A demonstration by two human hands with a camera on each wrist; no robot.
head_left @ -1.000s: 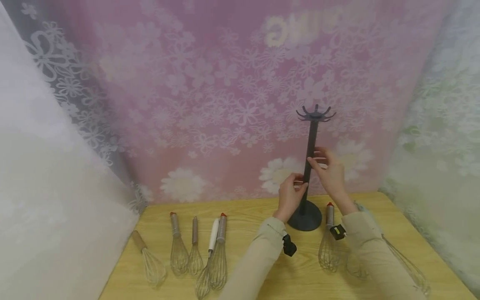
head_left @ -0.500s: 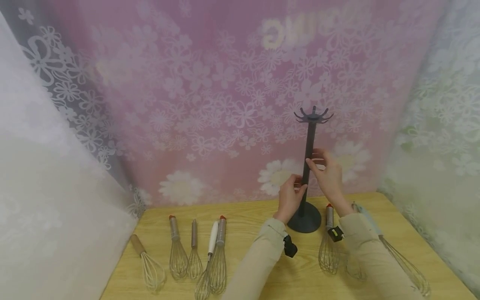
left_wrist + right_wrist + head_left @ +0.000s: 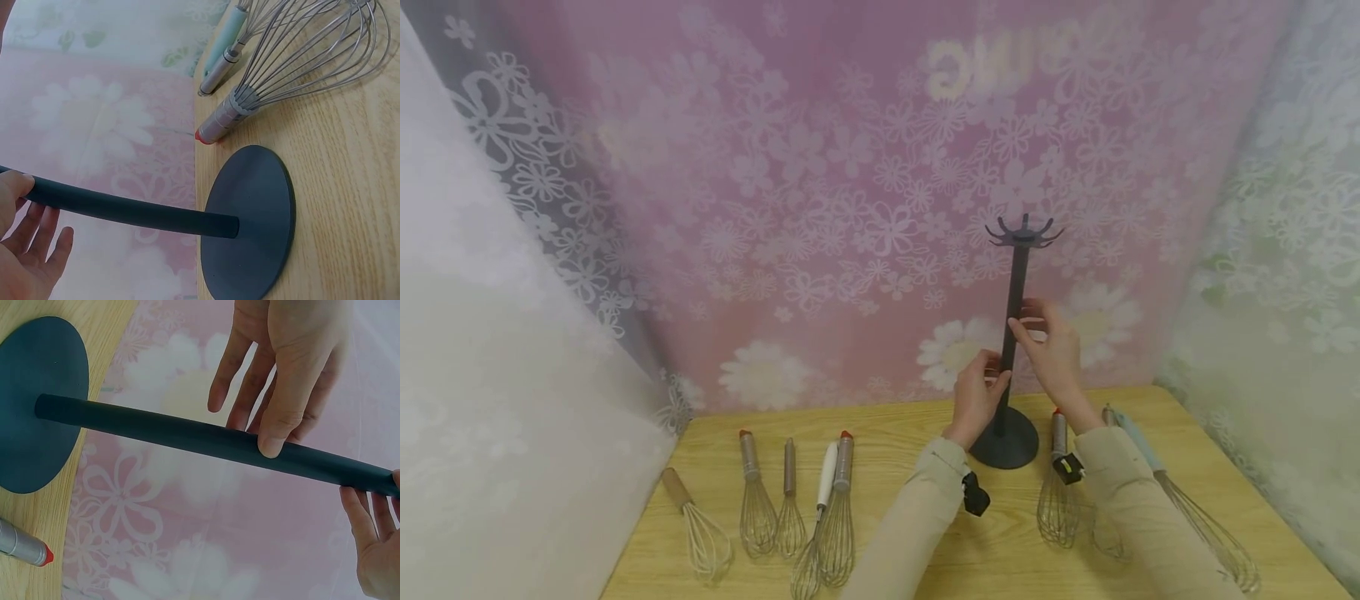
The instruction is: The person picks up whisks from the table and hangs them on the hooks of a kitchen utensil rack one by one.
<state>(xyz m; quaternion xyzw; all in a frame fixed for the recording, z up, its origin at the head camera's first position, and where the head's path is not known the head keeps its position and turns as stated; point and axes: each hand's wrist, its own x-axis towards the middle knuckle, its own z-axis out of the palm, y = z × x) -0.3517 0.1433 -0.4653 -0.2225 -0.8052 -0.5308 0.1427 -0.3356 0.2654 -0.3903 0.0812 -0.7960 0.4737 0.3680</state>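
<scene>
One black stand [image 3: 1017,279] with hooked top [image 3: 1022,239], round base [image 3: 1011,452] on a wooden table [image 3: 910,427], left hand [image 3: 974,396] pinching the pole [image 3: 137,211] low, right hand [image 3: 1054,354] pinching it higher, whisks [image 3: 844,467] (one with pale-blue handle [image 3: 1139,443]) either side.

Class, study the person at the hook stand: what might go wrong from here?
The hook stand might tip if the left hand and right hand push unevenly, since both pinch its pole above the base. Slid rightward, the base may bump the red-tipped whisk lying beside it. Lowered, the right sleeve could brush the nearby blue-handled whisk.
</scene>
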